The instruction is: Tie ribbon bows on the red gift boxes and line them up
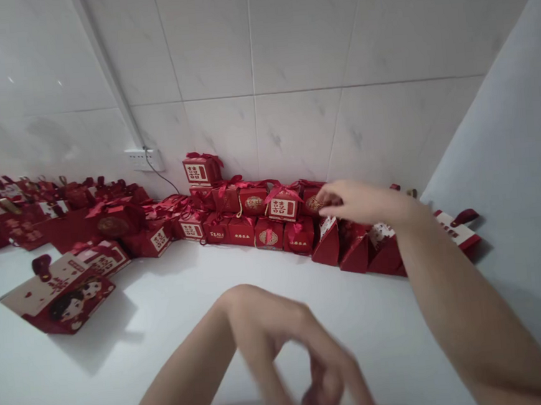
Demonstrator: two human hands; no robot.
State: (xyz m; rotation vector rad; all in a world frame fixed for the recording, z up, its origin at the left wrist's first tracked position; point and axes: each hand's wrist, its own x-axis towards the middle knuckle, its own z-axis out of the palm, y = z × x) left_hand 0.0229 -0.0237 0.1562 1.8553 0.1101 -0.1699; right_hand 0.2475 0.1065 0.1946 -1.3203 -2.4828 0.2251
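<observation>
The right hand [350, 204] pinched its fingertips together on a red gift box [310, 202] in the far row, where a straight lift seemed safest for the neighbouring boxes [283, 208], while the left hand [301, 356] hung near, loosely curled and empty.

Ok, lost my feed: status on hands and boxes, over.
Right hand touching red box in back row. Left hand low, blurred, seemingly empty. Nothing in the way.

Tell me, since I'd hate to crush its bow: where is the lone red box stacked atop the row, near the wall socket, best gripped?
Grip the stacked box by its two side walls, below the bow, coming from the front: the tiled wall stands behind it, the bow sits on top, both sides look free.
</observation>
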